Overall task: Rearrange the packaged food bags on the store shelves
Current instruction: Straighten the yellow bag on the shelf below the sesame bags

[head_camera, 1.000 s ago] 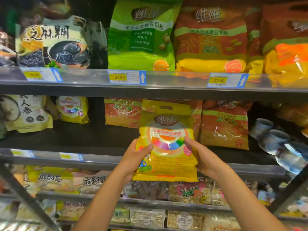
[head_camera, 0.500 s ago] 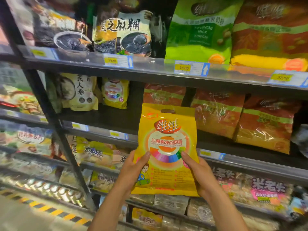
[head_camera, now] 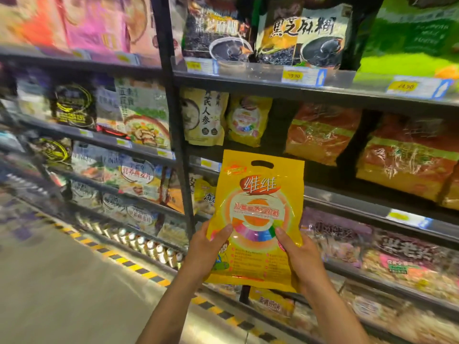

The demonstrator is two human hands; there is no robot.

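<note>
I hold a yellow food bag (head_camera: 258,194) with a rainbow ring and red characters upright in front of the shelves. My left hand (head_camera: 207,249) grips its lower left edge, thumb on the front. My right hand (head_camera: 299,256) grips its lower right edge the same way. A matching yellow bag (head_camera: 249,119) stands on the middle shelf just above and behind, beside a cream ginseng bag (head_camera: 203,117). Orange-red bags (head_camera: 320,132) fill that shelf to the right.
A dark upright post (head_camera: 173,108) splits the shelving left of the held bag. Black sesame bags (head_camera: 300,36) and a green bag (head_camera: 412,38) sit on the top shelf (head_camera: 260,80). Low shelves hold more packets. A yellow-black striped floor strip (head_camera: 129,261) runs along the base.
The view has swung left, and the shelves have shifted right in frame. The yellow bag stays in both hands, now in front of the shelf section nearer the post.
</note>
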